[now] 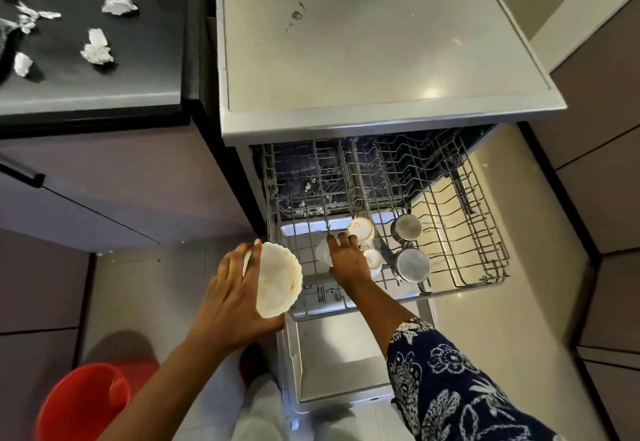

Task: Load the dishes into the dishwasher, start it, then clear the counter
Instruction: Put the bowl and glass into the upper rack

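- Dishwasher [381, 60] stands in front of me, grey top bare, with its door [339, 354] dropped flat below my arms.
- Black counter [104, 94] to its left carries crumpled foil scraps [97, 49], spread well apart.
- Upper rack [485, 267] is pulled out over the door.
- Red bucket [83, 402] sits on the floor at lower left.
- My left hand [235, 298] grips a white scalloped bowl [277, 281] by its rim, tilted on edge, just beside the rack's left corner and outside it.
- My right hand [348, 260] reaches into the rack, fingers curled over a pale cup [323, 253] standing on the wires.
- Two steel mugs [414, 265] sit in the rack right of my hand, handles pointing right.
- Two white printed cups [361, 227] stand between that hand and the mugs.
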A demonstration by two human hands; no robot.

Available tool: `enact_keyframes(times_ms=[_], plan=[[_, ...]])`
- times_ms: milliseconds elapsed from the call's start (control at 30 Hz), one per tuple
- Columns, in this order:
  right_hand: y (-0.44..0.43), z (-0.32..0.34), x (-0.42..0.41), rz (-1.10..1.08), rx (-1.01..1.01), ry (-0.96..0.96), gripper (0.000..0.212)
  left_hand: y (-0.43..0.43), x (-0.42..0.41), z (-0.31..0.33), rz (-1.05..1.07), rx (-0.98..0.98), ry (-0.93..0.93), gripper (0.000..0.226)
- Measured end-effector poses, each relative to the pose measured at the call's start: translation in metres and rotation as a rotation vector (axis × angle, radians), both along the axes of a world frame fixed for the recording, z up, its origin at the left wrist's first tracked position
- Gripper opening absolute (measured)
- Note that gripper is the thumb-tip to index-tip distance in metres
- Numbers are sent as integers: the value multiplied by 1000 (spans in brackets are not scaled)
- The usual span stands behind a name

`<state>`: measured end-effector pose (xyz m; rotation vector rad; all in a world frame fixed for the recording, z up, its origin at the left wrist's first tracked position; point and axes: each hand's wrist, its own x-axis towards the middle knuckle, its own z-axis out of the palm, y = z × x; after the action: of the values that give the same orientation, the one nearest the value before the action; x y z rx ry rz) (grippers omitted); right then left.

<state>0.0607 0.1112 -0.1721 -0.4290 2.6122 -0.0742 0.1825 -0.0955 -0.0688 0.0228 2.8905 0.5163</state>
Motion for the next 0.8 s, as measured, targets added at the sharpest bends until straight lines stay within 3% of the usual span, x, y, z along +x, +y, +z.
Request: enact_keyframes(times_ms=[233,667,800], plan=[[-5,-8,-8,118,5,25,64,-5,0,-6,-51,-17,-5,118],[0,-14,-3,45,-158,42,73,-13,-2,-5,-69,-31,-5,116],[6,-11,-4,4,-146,51,87,-15,-5,-8,-86,-18,-14,117]])
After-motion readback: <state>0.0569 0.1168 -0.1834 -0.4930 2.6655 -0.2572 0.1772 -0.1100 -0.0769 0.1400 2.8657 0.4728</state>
